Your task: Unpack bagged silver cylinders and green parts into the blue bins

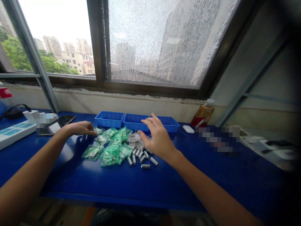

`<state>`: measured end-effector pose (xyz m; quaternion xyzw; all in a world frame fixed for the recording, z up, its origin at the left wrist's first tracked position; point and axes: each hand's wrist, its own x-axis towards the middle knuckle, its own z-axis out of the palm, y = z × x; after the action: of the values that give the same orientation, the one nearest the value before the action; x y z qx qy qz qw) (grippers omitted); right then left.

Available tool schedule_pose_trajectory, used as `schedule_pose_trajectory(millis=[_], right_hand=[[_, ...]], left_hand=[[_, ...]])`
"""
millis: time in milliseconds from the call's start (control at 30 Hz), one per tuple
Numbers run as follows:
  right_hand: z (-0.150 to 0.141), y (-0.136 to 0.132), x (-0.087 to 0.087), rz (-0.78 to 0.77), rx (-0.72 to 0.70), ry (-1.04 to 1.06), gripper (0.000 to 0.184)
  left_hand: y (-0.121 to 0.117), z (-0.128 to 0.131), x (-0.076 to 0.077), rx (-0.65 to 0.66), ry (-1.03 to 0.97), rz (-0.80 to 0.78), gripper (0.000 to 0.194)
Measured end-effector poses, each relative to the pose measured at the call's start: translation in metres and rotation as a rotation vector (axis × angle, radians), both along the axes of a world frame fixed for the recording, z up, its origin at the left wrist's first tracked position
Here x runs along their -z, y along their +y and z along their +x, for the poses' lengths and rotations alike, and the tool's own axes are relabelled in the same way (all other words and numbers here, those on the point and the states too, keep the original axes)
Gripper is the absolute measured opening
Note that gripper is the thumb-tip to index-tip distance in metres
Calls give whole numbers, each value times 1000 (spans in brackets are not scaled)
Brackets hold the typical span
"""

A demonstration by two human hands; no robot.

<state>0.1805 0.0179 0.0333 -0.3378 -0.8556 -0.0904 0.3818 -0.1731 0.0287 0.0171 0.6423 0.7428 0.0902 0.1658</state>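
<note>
My left hand (82, 128) is at the far left edge of a pile of green plastic bags (115, 147), its fingers curled. Thumb and fingers close on the edge of a small plastic bag (99, 130) with shiny pieces in it. My right hand (157, 135) hovers with fingers spread, holding nothing, above the right side of the pile. Partly behind it lie clear plastic bags (135, 138). Several silver metal cylinders (140, 154) lie loose in front of the clear bags.
Behind the pile stand blue trays, a left one (109, 119) and right ones (170, 123). A phone (66, 120) and a white power strip (17, 131) lie at left. A bottle (203, 113) and a white rounded object (188, 129) are at back right, below the window.
</note>
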Motion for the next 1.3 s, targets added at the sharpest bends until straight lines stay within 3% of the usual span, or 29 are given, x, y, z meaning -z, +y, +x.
schedule_pose_trajectory(millis=[133,267,367,533,767,900,1033,1133,1200,1300], right_hand=[[-5,-9,10,-86,-97,-15,32],[-7,-4,16,-193,-24,16,28],[-8,-4,17,-193,28,110,28],[-10,-7,15,-186,-77,89,21],[-9,-7,15,-230,-176,-21,18],[-14,-11,15,-327,-219,51,18],[-24,-12,15,-676,-284,283,32],[-30,-9,16,-921,-345,485,46],[-32,-8,17,-1016,-382,567,39],[-33,-8,19,-1032,-392,636,19]], left_hand=[[-1,9,-2,14,-69,51,35],[2,12,-5,-25,-105,62,39],[5,15,-2,-3,-100,8,43],[7,22,6,48,-37,2,57],[-3,32,-4,166,-265,-8,35],[-13,47,-20,222,-337,182,30],[-27,86,-28,300,-205,632,21],[-38,116,-21,544,-45,773,2],[-43,128,-14,668,17,803,10],[-44,136,-8,671,-18,837,12]])
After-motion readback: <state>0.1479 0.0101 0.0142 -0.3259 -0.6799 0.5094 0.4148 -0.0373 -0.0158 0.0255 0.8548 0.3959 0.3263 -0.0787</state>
